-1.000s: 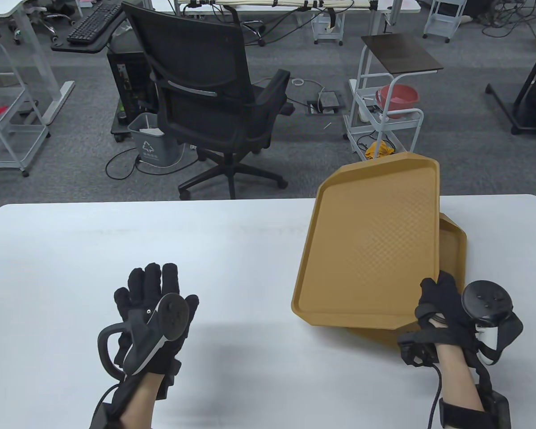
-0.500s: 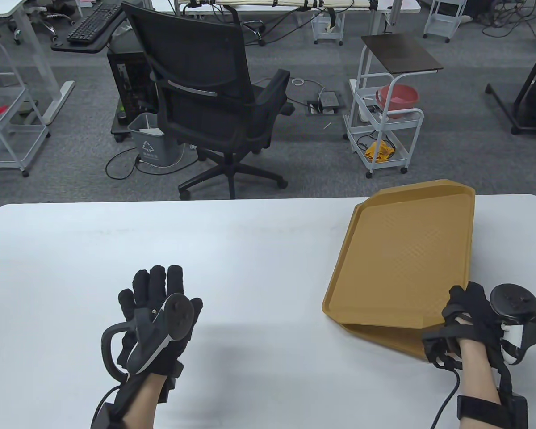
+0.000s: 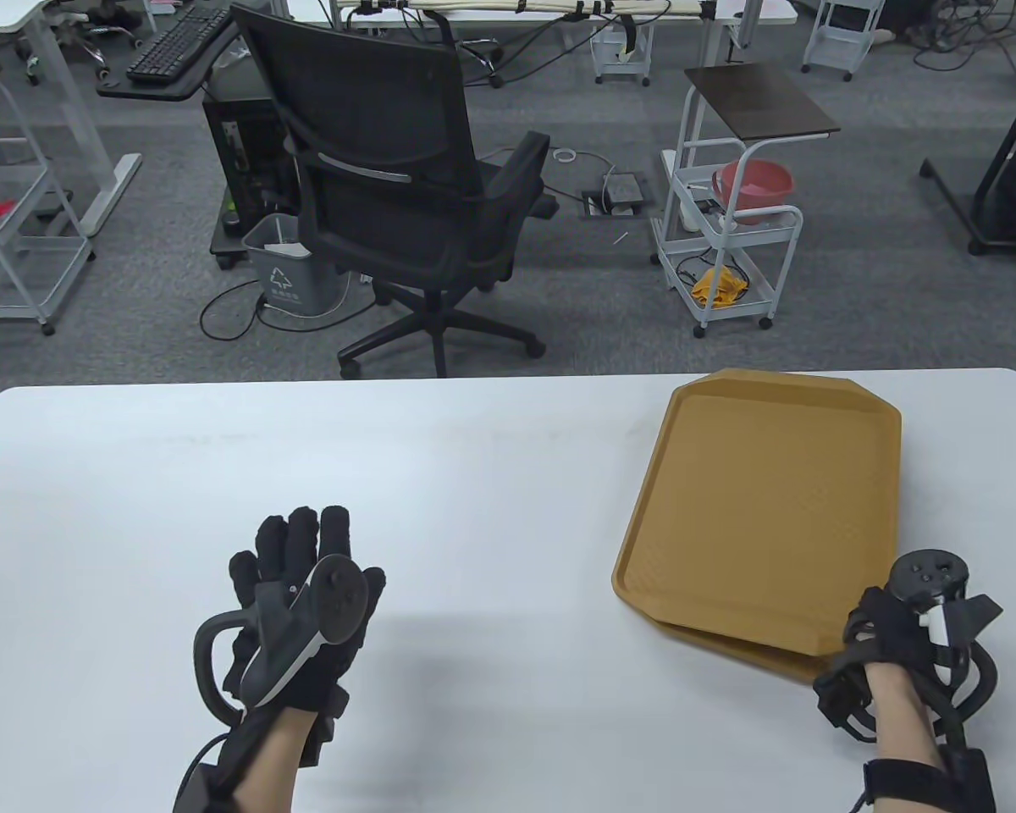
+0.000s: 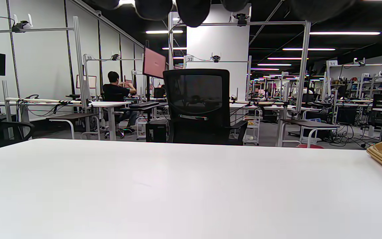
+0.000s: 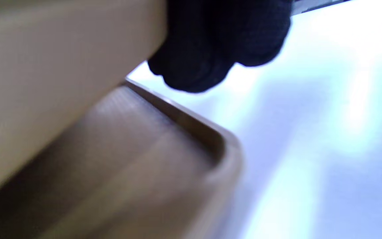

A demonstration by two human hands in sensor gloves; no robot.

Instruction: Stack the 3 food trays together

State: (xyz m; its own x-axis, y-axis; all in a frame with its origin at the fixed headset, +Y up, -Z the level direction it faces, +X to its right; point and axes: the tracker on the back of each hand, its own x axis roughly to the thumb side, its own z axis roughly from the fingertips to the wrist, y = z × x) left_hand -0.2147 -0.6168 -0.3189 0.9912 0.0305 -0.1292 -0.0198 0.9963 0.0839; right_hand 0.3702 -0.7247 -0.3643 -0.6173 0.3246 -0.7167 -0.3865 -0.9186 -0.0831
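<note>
Since a second ago, the top tray (image 3: 770, 500) has been lowered onto the tray stack (image 3: 758, 656) at the table's (image 3: 389, 474) 3 o'clock side, slightly askew. Its near corner is gripped by the right hand (image 3: 889, 644). The left hand (image 3: 300, 593) is held spread, at 7 o'clock.

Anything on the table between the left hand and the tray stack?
No: in the table view only bare white table lies between the left hand and the tray stack.
</note>
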